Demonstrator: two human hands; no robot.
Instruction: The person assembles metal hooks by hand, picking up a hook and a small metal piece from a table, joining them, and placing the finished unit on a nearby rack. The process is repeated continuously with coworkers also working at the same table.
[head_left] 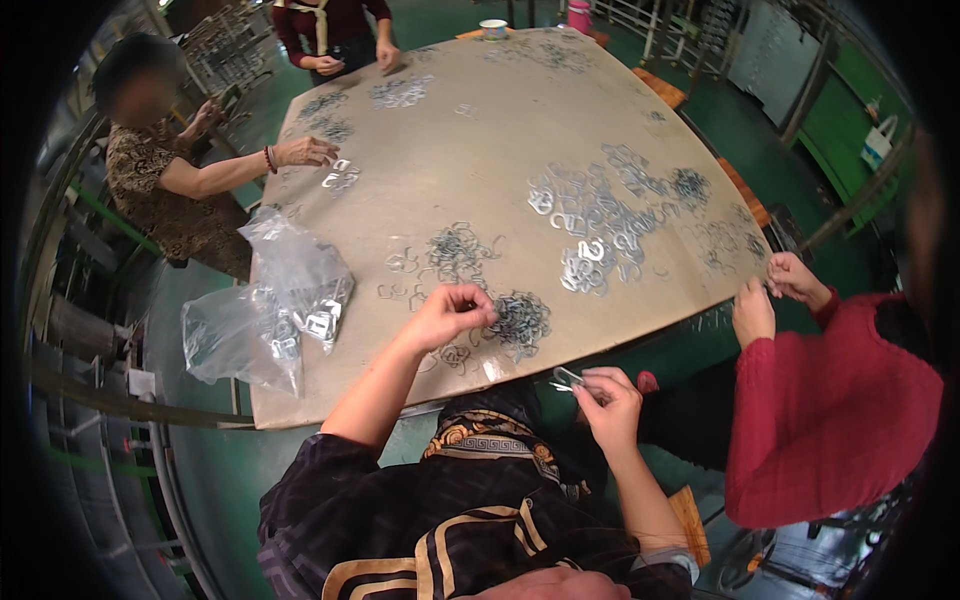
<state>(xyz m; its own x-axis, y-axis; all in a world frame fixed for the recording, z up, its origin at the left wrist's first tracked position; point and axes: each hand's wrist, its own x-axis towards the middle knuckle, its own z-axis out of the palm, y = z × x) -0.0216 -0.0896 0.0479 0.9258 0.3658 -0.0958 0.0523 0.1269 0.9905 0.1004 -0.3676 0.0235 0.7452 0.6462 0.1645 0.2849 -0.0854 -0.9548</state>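
Observation:
My left hand (455, 314) is over the table at the left edge of a dense heap of small dark bent-wire pieces (522, 322). Its thumb and fingers are pinched together; whatever they may hold is too small to make out. Off the table's near edge, close to my body, my right hand (610, 400) grips a shiny looped metal piece (568, 379) between thumb and fingers. A looser scatter of wire pieces (458, 252) lies just beyond my left hand. Farther right spreads a large group of flat silver metal loops (600, 215).
A clear plastic bag (300, 275) with metal pieces hangs over the table's left edge. One co-worker's hand (308, 152) reaches in at far left; another person stands at the far end. At right, a person in a red sleeve (755, 400) works close beside me. A cup (493, 30) stands far back.

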